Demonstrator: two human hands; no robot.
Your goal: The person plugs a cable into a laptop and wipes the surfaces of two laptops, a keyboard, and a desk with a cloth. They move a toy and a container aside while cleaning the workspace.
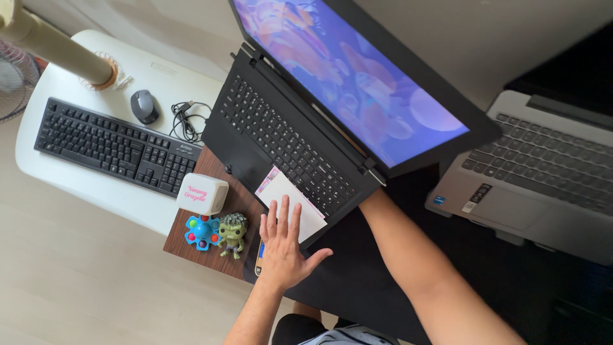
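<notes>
Far left: black flat keyboard [115, 148], grey mouse [145, 106]. Near: white cube [202, 194], green toy figure [232, 234]. Left hand [281, 246], fingers spread, lies flat on white paper card [290, 201] at black laptop's [281, 137] near corner. Right hand hidden behind laptop; fingers cannot tell. Silver laptop [536, 172] right.

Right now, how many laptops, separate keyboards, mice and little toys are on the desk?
Laptops: 2, black and silver
Separate keyboards: 1
Mice: 1
Toys: 2, green figure and blue popper
Total: 6
</notes>
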